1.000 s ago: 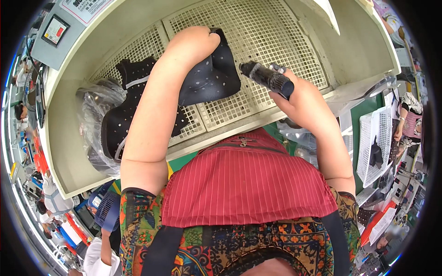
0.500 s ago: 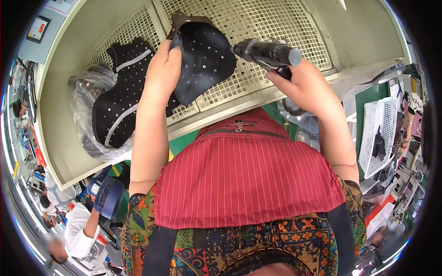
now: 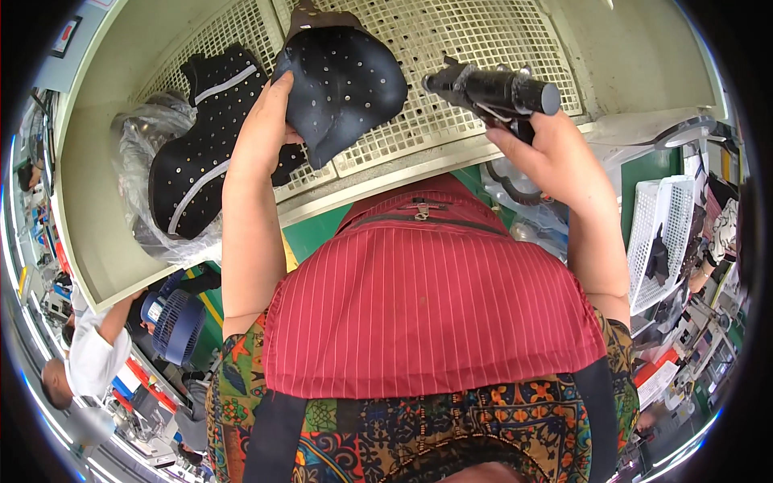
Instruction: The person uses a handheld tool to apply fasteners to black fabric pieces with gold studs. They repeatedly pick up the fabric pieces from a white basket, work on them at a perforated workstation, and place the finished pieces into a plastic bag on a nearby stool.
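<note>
Cream-coloured, one tray point(image 3: 644, 64) spreads before the person, its far edge cut off from sight. Toward its left end lies one striped black piece point(image 3: 201, 153), dotted, with two grey bands showing; the left hand and wrist cover part, and I can't tell whether the dark patch beyond them belongs to it. One crumpled heap of clear plastic point(image 3: 133, 161) shows beside it. Left of the tray's middle, one plain dotted piece point(image 3: 346, 88) is gripped by the left hand point(image 3: 270, 121), some fingers hidden. Above the right half, the right hand point(image 3: 543, 157) clasps one black cylindrical tool point(image 3: 495, 90), fingers largely concealed.
</note>
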Motion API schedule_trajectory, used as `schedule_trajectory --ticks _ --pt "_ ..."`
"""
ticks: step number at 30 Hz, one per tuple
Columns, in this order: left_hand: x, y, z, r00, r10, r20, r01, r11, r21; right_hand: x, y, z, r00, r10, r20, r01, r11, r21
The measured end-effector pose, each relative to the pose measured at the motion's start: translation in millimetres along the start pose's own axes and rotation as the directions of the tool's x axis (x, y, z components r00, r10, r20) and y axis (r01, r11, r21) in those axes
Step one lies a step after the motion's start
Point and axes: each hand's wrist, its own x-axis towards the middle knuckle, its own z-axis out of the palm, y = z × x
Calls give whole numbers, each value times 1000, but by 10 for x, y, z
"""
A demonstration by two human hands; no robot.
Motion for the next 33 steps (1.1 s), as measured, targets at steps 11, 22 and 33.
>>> schedule_trajectory --ticks 11,22,33 --pt "96 -160 -61 998 48 39 -44 994 -96 -116 -159 20 981 16 192 -20 1000 23" --pt "-30 172 -15 956 274 -109 -279 959 -39 266 813 117 910 401 104 -392 750 533" --pt "-232 835 240 844 412 343 -169 813 -558 -596 345 267 909 237 -342 -76 903 424"
